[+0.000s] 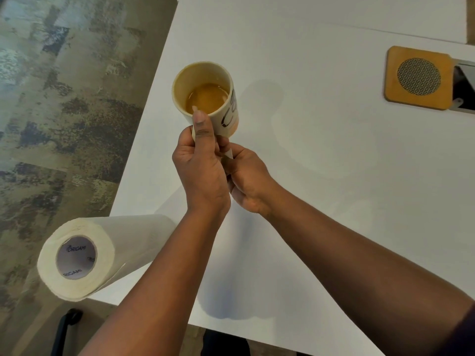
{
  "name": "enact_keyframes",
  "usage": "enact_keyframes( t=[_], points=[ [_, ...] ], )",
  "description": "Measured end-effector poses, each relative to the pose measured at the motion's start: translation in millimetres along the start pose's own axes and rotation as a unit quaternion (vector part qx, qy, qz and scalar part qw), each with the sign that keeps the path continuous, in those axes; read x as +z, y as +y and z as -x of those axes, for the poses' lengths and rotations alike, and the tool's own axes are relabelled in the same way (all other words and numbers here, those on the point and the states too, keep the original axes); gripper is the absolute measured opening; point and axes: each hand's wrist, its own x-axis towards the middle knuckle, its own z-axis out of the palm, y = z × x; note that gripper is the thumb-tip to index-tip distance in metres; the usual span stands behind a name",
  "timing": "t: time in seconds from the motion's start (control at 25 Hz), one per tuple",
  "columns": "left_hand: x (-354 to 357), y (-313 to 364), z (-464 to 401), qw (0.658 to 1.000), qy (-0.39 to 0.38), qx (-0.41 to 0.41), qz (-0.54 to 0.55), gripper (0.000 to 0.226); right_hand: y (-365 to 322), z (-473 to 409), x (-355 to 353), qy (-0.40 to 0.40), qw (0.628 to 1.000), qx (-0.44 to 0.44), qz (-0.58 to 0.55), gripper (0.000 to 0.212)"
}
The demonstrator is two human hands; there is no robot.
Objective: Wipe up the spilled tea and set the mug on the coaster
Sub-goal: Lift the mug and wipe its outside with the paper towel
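Note:
I hold a cream mug [205, 93] with dark lettering above the white table [321, 201], tilted toward me, with brown tea inside. My left hand [199, 165] grips its near side, thumb up on the rim. My right hand [246, 181] is closed just below and behind the mug's base, pinching a small white piece, seemingly paper. A square wooden coaster [418, 77] with a round mesh centre lies at the far right of the table, well apart from the mug. A faint wet sheen [321, 150] shows on the table right of my hands.
A roll of paper towel [84, 255] lies on its side at the table's near-left corner, overhanging the edge. A dark metal object [464, 88] sits right beside the coaster. Patterned carpet lies left of the table edge. A chair arm [64, 330] shows below.

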Motion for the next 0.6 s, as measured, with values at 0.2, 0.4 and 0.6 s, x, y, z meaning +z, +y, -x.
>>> enact_keyframes(
  t=[0.2, 0.4, 0.6],
  points=[
    [-4.7, -1.9, 5.0, 0.999, -0.018, -0.026, 0.013, 0.038, -17.4, -22.6, -20.6, -0.090, 0.994, 0.062, -0.031, 0.023],
    [-10.7, -1.9, 5.9, 0.998, -0.028, -0.043, 0.034, 0.039, -27.0, -40.1, -24.6, -0.148, 0.983, 0.102, -0.039, 0.027],
    [-15.0, 0.3, 4.4, 0.996, -0.043, -0.047, 0.057, 0.040, -39.3, -50.6, -20.0, -0.158, 0.978, 0.120, -0.066, 0.020]
  ],
)
